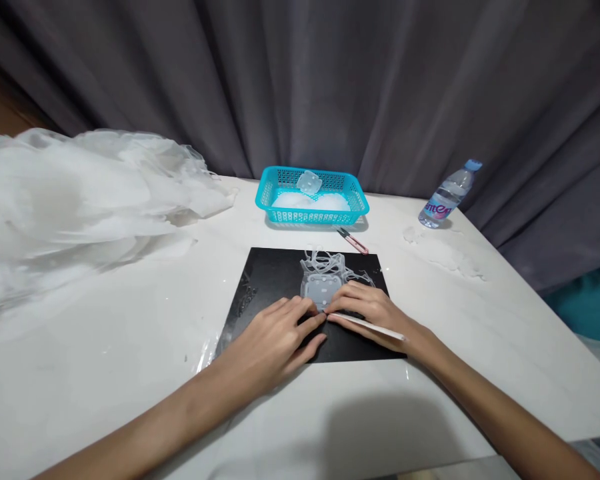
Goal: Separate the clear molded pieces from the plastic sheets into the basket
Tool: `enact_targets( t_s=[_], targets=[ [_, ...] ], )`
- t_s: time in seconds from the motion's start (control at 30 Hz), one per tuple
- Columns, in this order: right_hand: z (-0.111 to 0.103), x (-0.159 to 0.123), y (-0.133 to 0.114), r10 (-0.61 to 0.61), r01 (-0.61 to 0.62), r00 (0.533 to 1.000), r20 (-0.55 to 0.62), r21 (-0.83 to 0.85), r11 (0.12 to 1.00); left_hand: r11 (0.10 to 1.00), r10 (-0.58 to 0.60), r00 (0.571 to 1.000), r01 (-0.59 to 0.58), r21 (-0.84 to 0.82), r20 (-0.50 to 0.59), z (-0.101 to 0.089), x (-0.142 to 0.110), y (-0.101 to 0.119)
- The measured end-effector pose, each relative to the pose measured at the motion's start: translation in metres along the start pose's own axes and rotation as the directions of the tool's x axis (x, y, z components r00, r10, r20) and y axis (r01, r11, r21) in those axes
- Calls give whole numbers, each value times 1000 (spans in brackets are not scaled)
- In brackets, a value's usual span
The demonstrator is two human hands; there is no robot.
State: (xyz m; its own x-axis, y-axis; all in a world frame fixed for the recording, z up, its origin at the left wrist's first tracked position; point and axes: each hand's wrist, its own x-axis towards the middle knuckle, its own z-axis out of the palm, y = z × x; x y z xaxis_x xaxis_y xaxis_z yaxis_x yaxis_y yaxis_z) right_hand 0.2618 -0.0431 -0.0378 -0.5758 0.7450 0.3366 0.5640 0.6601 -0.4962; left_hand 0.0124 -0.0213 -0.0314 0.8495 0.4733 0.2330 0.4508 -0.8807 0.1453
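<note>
A clear plastic part (321, 291) lies on a black mat (270, 277) in the middle of the white table, with a tangle of clear trimmed strips (325, 261) just behind it. My left hand (275, 337) rests on the mat, its fingertips pressing the part's near edge. My right hand (367, 310) holds a thin white stick-like tool (375, 327), its tip at the part's near edge.
A turquoise basket (285, 215) holding clear parts stands behind the mat. Small pink-handled snips (353, 241) lie beside it. A water bottle (447, 197) lies at the back right. A heap of clear plastic film (75, 193) fills the left. Grey curtains hang behind.
</note>
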Motion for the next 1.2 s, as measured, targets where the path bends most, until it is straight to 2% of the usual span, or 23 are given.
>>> enact_targets(
  t_s=[0.13,0.4,0.5,0.77,1.0,1.1,1.2],
  targets=[
    [-2,-2,-5,-6,6,1000,8,-69,998,1000,0,1000,0,-6,5,-1,0,1],
    [-7,-13,-5,27,-26,999,29,-43,999,1000,-3,1000,3,-21,11,-4,2,5],
    [-4,-13,-3,-1,1,1000,2,-55,999,1000,9,1000,-10,-8,-6,-3,2,5],
    [7,-4,-1,-73,62,997,-39,-223,973,999,35,999,-36,-39,-16,-1,4,4],
    [17,-5,0,-47,22,997,-57,-366,930,998,15,1000,-16,-54,-11,2,2,3],
    [20,-5,1,-129,88,990,-60,-457,885,996,-16,1000,17,-93,6,-3,1,0],
    [22,-4,1,-182,117,979,-94,-473,873,967,-160,986,148,-206,-42,-10,2,0]
  ],
)
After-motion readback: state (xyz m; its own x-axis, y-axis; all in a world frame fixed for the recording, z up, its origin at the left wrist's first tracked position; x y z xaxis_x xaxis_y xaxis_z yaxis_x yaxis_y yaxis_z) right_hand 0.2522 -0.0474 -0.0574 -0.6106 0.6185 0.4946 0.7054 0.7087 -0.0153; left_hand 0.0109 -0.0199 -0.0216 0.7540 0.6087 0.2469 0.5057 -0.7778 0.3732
